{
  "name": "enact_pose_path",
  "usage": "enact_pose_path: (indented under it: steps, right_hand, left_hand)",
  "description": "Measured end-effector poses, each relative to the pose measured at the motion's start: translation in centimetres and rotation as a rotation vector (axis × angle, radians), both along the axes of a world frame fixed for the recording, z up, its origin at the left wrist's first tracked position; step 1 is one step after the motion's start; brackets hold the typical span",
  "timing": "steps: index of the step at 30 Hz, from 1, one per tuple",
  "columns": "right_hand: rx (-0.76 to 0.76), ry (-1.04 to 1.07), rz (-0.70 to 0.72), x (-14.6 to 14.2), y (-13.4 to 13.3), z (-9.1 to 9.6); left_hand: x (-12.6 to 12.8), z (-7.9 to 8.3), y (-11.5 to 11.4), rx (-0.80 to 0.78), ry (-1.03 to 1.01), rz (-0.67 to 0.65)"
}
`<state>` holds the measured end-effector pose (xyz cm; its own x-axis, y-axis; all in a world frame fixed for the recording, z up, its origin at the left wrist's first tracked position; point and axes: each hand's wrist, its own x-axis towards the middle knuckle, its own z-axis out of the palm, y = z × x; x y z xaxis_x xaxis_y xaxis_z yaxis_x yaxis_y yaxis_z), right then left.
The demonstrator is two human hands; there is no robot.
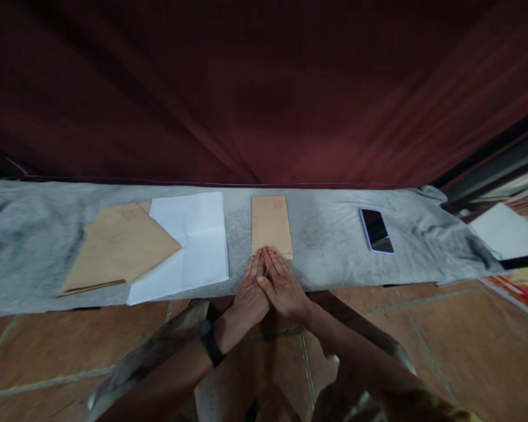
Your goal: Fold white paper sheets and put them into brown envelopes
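A narrow brown envelope [271, 224] lies upright on the grey cloth [325, 234] in front of me. My left hand [249, 292] and my right hand [283, 285] lie flat side by side, fingers stretched out and together, fingertips pressing on the envelope's near end. The right hand partly overlaps the left. A black band sits on my left wrist. Neither hand holds anything.
A stack of brown envelopes [118, 246] lies at the left, partly over white paper sheets [193, 243]. A phone [376, 230] lies face up at the right. A white sheet [506, 231] rests at the far right. Dark red curtain [264, 88] behind; tiled floor [422, 334] below.
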<state>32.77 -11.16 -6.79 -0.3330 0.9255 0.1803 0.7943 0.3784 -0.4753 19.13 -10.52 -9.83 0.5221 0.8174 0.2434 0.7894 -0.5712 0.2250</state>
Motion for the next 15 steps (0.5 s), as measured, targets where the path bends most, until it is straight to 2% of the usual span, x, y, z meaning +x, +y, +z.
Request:
enact_pose_path:
  steps: [7,15]
  right_hand:
    - [0.097,-0.133,-0.019,1.8,-0.3,-0.7]
    - [0.171,-0.196,-0.091,3.8,-0.8,-1.7]
  left_hand:
    - [-0.7,1.6,0.0,0.023,0.084,0.065]
    - [-1.3,2.2,0.2,-0.017,0.114,0.094]
